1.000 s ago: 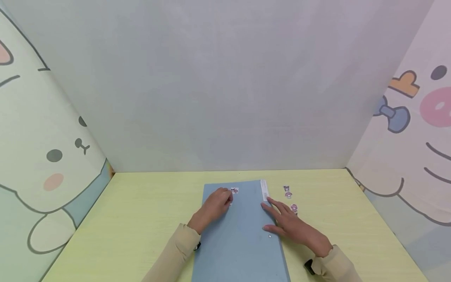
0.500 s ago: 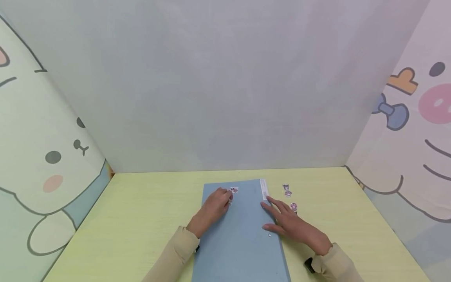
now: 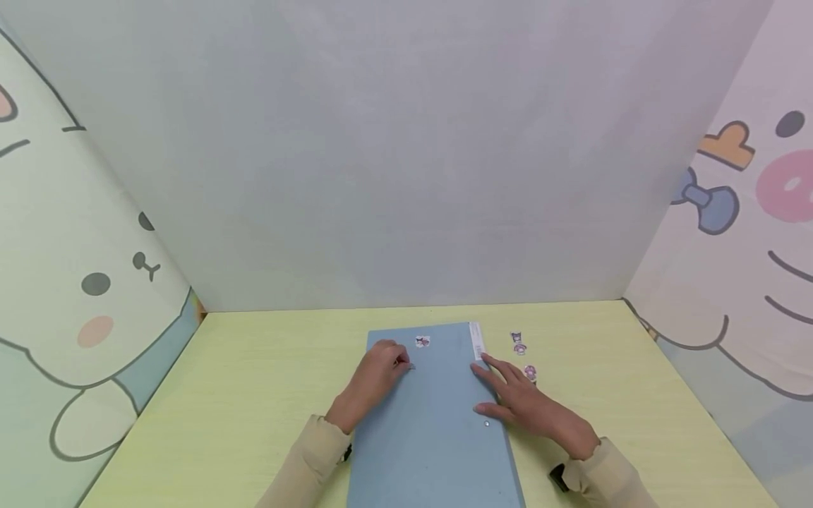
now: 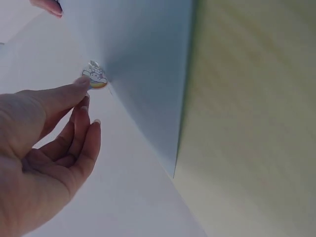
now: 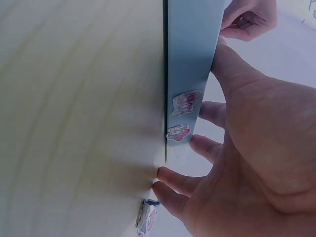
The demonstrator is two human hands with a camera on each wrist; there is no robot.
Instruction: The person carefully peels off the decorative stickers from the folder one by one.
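Observation:
A blue file folder [image 3: 444,437] lies on the table, with a white label strip [image 3: 476,341] at its far right corner. My left hand [image 3: 373,381] is over its upper left part. In the left wrist view, thumb and forefinger pinch a small clear-edged sticker [image 4: 96,81] with a rainbow-like print, close to the blue surface. Another sticker [image 3: 422,341] lies flat on the cover just beyond that hand. My right hand [image 3: 524,406] rests with spread fingers on the folder's right edge. Two stickers [image 5: 185,102] show on the folder's spine beneath it in the right wrist view.
Several loose stickers [image 3: 519,343] lie on the pale yellow table [image 3: 591,353] right of the folder. A round snap [image 3: 486,423] is near the folder's right edge. A grey backdrop [image 3: 406,176] stands behind, with cartoon-printed panels on both sides.
My left hand has drawn left and slightly nearer, uncovering the sticker on the cover, and the small sticker now shows at its fingertips. The right hand has stayed in place.

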